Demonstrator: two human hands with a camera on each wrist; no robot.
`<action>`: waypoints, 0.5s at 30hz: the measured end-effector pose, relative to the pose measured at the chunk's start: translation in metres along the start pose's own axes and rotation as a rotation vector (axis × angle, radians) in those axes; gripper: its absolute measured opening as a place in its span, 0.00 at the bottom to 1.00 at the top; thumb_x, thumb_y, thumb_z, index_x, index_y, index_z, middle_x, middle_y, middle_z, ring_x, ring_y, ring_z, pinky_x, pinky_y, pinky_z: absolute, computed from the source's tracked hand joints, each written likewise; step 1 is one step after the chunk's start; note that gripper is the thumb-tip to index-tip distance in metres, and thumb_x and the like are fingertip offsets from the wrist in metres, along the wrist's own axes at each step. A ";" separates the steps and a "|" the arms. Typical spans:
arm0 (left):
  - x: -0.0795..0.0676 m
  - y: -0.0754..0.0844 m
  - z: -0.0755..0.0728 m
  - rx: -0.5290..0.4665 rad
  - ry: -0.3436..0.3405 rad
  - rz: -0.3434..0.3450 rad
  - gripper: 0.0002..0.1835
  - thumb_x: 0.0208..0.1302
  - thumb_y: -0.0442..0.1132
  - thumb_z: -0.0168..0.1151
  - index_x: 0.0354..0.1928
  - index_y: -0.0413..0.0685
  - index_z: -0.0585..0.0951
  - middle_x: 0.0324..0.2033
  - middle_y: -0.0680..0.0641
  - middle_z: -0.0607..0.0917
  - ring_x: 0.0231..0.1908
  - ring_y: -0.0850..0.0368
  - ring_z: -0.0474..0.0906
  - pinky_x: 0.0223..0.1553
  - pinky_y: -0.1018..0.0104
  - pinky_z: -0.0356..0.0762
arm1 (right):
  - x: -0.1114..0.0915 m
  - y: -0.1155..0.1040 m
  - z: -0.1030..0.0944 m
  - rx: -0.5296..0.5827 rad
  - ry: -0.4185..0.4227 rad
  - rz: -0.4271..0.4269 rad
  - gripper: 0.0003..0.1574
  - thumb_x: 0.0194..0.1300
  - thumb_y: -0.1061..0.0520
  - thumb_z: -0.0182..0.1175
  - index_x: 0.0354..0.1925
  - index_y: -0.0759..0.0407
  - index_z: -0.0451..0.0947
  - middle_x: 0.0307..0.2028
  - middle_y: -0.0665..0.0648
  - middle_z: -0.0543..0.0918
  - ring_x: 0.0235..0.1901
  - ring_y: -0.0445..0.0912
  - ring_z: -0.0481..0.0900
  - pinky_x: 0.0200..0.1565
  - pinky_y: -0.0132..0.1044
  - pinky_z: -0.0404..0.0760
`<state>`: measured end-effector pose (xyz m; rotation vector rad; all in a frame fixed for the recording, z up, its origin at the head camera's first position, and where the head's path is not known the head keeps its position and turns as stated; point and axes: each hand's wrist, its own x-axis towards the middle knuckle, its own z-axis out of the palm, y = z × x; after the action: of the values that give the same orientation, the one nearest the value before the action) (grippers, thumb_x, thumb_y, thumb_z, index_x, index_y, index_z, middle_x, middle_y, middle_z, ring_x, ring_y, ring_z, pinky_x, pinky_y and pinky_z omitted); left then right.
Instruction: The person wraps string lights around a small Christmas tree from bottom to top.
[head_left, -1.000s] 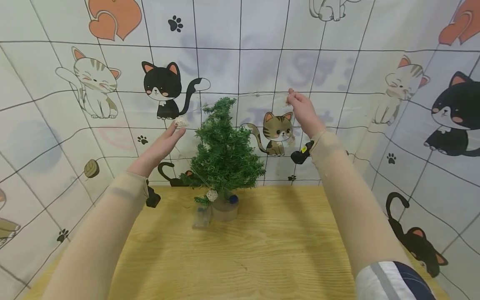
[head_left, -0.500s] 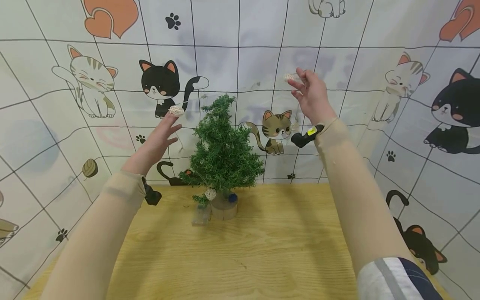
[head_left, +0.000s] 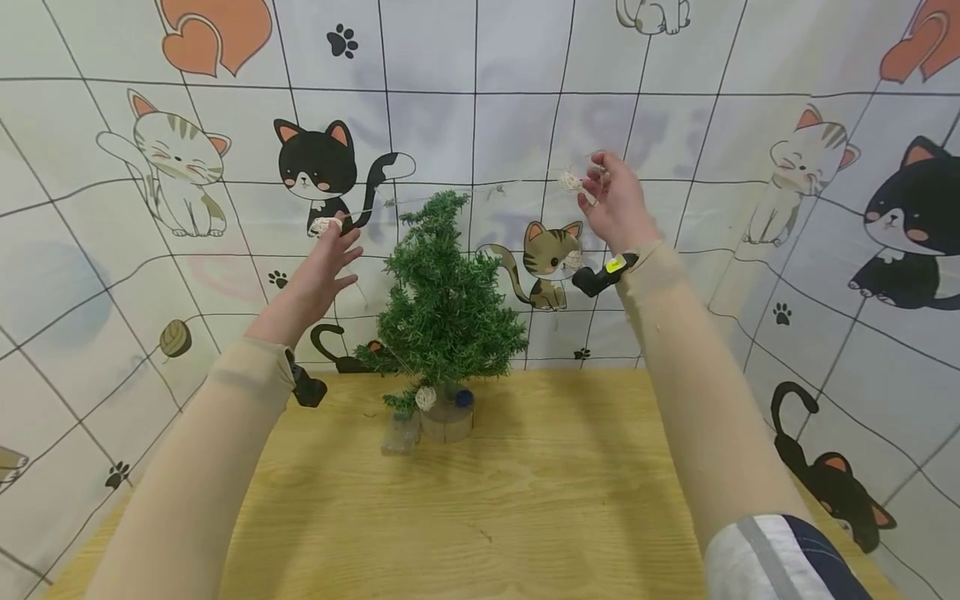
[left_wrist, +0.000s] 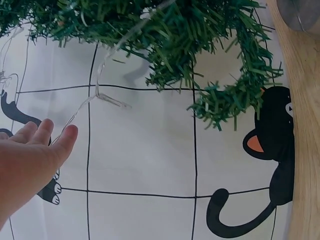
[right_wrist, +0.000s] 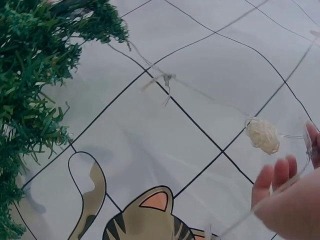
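Observation:
A clear-wired light string runs behind the top of a small green artificial tree (head_left: 450,292). My left hand (head_left: 309,279) is left of the tree, fingers extended and spread, carrying the wire beside a white wicker ball (head_left: 325,226). In the left wrist view, the wire (left_wrist: 80,107) passes behind the fingers. On the right, my right hand (head_left: 621,204) is raised, its curled fingers holding the wire beside another wicker ball (right_wrist: 263,136). A third wicker ball (head_left: 426,398) hangs low against the tree's round base (head_left: 447,425).
A small clear box (head_left: 400,436) lies left of the base on the wooden table (head_left: 480,517). A dark blue round piece (head_left: 464,398) is on the base. Behind stands a cat-patterned cloth (head_left: 517,50). Black cameras are strapped to both wrists.
My left hand has moved left and slightly up. My right hand rose, then came down a little, its fingers shifting along the wire. The string now spans wider behind the treetop.

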<state>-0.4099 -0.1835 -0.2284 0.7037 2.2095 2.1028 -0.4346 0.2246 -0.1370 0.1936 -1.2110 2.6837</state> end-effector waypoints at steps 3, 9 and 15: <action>0.000 -0.003 -0.003 -0.002 0.023 0.003 0.39 0.72 0.66 0.31 0.76 0.66 0.32 0.76 0.48 0.40 0.74 0.49 0.38 0.69 0.41 0.38 | 0.001 -0.004 -0.005 0.115 0.053 0.058 0.09 0.74 0.54 0.53 0.38 0.57 0.76 0.30 0.54 0.73 0.26 0.46 0.67 0.33 0.36 0.68; 0.000 -0.003 -0.005 -0.042 0.042 0.027 0.39 0.72 0.67 0.32 0.77 0.63 0.39 0.76 0.47 0.42 0.74 0.49 0.39 0.69 0.41 0.36 | 0.003 -0.014 -0.010 0.369 -0.021 0.116 0.13 0.76 0.55 0.49 0.37 0.62 0.72 0.38 0.63 0.85 0.33 0.53 0.83 0.42 0.42 0.82; -0.004 -0.003 -0.004 -0.096 0.034 0.082 0.39 0.73 0.65 0.30 0.77 0.49 0.51 0.76 0.50 0.46 0.74 0.51 0.35 0.69 0.41 0.29 | 0.003 -0.012 -0.010 0.282 -0.110 0.082 0.12 0.76 0.58 0.46 0.35 0.64 0.68 0.58 0.65 0.76 0.63 0.54 0.70 0.61 0.44 0.70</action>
<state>-0.4080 -0.1882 -0.2325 0.7701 2.1143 2.2581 -0.4349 0.2406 -0.1343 0.3430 -0.8794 2.9423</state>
